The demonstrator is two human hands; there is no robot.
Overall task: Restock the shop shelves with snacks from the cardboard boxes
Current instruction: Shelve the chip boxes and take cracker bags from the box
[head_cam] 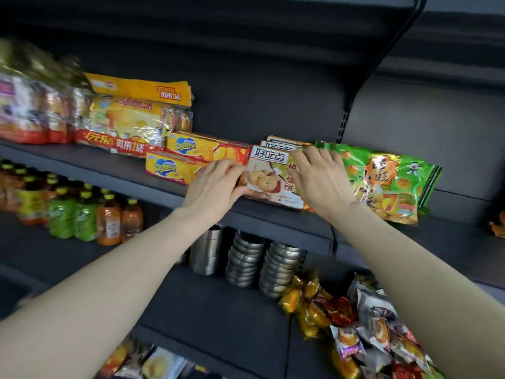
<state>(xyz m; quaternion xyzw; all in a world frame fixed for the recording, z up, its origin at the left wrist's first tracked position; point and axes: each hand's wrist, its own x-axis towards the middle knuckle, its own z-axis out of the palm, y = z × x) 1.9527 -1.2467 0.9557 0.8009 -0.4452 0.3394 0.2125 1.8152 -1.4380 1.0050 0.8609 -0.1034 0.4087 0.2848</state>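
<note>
The dark shelving unit [273, 77] filled the view, its upper shelf [82, 162] carrying a row of snacks. At the far left of that shelf stood blurred cellophane multipacks [35, 110], and just beside them leaned a stack of yellow-orange cracker bags [128, 119]. At the right end of the row a green snack bag [388, 181] lay flat, its front edge overhanging the shelf lip. Two yellow cheese-biscuit boxes [191, 149] lay side by side between the cracker bags and the cookie pack [269, 173].

That white-and-brown cookie pack lay at the shelf's front edge, between the yellow boxes and the green bag, with more packs of the same kind lined up behind it. The left hand [216, 184] held its left end, fingers on top and thumb at the front edge. The right hand [319, 176] rested flat on its right end, fingers spread and straight, gripping nothing.

On the lower shelf [205, 310] stood green and orange drink bottles [82, 214] at the left, stacked steel bowls [262, 263] in the middle, and a heap of small wrapped snacks [369, 324] at the right.
</note>
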